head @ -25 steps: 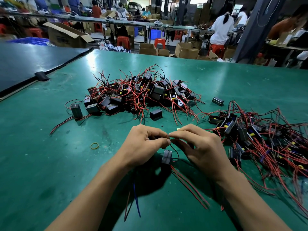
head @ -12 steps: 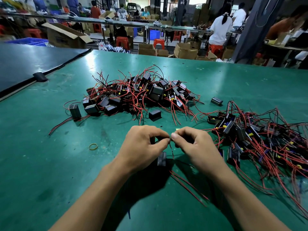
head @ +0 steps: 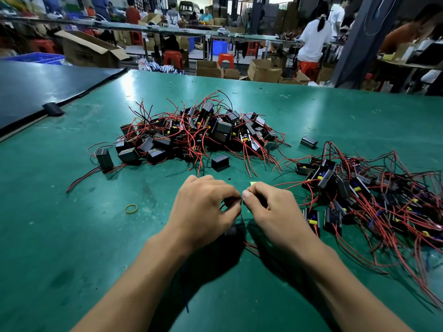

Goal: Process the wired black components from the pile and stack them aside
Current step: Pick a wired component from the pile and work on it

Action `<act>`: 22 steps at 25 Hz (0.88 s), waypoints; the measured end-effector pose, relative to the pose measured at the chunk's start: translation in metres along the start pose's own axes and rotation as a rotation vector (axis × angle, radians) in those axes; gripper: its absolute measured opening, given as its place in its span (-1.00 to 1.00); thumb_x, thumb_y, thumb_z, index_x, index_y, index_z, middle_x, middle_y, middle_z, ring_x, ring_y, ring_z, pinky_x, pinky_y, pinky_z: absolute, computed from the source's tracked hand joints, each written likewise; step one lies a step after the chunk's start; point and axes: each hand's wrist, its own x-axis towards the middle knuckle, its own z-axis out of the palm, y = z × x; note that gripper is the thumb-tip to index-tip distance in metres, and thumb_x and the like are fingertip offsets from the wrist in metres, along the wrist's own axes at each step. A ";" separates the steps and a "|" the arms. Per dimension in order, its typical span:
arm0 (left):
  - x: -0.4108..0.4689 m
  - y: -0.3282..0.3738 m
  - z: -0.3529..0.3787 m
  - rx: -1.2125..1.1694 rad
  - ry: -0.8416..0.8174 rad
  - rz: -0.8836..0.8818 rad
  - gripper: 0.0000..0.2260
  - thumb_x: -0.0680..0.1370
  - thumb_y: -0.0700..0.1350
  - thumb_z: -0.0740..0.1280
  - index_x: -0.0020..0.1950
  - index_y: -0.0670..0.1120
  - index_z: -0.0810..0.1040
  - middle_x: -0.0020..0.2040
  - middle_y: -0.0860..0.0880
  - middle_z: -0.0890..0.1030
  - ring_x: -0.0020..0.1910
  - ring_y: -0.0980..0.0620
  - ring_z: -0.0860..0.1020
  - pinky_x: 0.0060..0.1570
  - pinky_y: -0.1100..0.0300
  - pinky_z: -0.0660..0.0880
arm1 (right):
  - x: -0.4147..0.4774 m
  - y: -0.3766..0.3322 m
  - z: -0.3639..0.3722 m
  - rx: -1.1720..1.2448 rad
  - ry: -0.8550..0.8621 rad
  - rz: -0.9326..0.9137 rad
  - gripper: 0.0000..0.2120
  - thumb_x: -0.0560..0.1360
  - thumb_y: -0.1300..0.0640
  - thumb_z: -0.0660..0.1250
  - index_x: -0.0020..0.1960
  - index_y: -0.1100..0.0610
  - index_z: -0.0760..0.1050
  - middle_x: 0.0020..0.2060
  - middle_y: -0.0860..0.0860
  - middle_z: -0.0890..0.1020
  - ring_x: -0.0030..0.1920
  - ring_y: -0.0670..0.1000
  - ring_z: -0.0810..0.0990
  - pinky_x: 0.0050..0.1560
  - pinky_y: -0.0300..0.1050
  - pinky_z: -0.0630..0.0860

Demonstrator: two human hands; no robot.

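Black component (head: 230, 230) below left hand (head: 203, 212)

On the table (head: 60, 248), the pile (head: 199, 133) of components sits in the middle, behind the left hand (head: 203, 212) and right hand (head: 275, 212), which meet fingertip to fingertip just above one component (head: 231, 230). A second heap (head: 359, 195) spreads to the right of the right hand. A rubber band (head: 131, 208) lies left of the left hand, and a loose block (head: 220, 162) rests between pile and hands.
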 end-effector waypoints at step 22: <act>0.011 -0.024 0.001 -0.917 -0.390 -0.609 -0.88 0.54 -0.11 0.40 0.00 -0.12 0.68 -0.29 0.01 0.67 -0.34 0.13 0.54 -0.27 0.36 0.46 | 0.010 0.021 -0.043 -0.221 -0.169 -0.032 -0.92 0.45 0.03 0.52 -0.15 -0.15 0.66 -0.23 -0.09 0.58 -0.16 -0.08 0.55 -0.11 -0.19 0.45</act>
